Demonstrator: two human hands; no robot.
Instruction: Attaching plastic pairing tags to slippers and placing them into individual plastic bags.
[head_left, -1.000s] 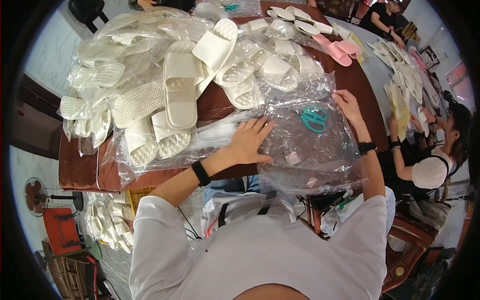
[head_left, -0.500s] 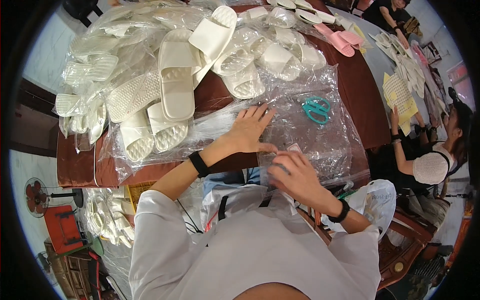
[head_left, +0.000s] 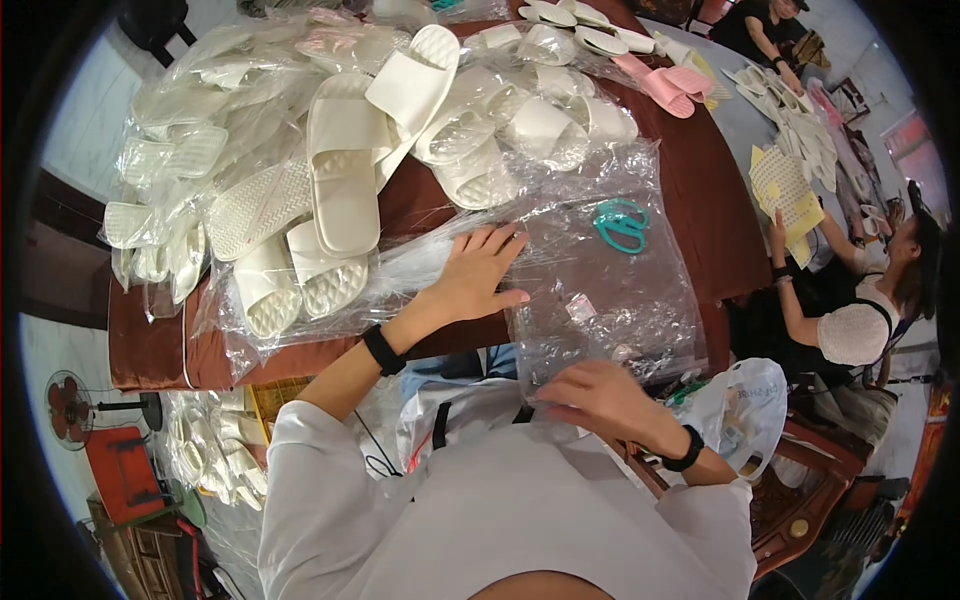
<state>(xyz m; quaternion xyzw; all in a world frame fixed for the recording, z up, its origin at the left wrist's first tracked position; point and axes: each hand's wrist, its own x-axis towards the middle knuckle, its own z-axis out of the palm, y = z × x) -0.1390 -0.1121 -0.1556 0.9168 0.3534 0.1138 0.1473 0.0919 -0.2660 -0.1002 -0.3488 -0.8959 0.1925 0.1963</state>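
My left hand point(head_left: 478, 270) lies palm down with its fingers spread on a stack of clear plastic bags point(head_left: 410, 258). To its right a flat clear plastic bag point(head_left: 640, 300) covers the table edge, with a small whitish label point(head_left: 580, 308) on it. My right hand point(head_left: 605, 395) is at this bag's near edge, close to my body. Its fingers are bent and blurred, so I cannot make out whether they grip the plastic. Teal-handled scissors point(head_left: 622, 226) lie on the far part of the bag. Left of my hands, a cream slipper point(head_left: 345, 195) rests on other slippers.
Bagged white slippers point(head_left: 220, 85) are heaped at the far left of the brown-covered table point(head_left: 715, 200). Pink slippers point(head_left: 665, 85) lie at its far right edge. A white plastic bag point(head_left: 745, 405) hangs by a wooden chair point(head_left: 810, 500). A co-worker at right holds yellow sheets point(head_left: 785, 195).
My right hand has moved toward my body, from over the bag to its near edge, uncovering the small label. My left hand stays spread in nearly the same place.
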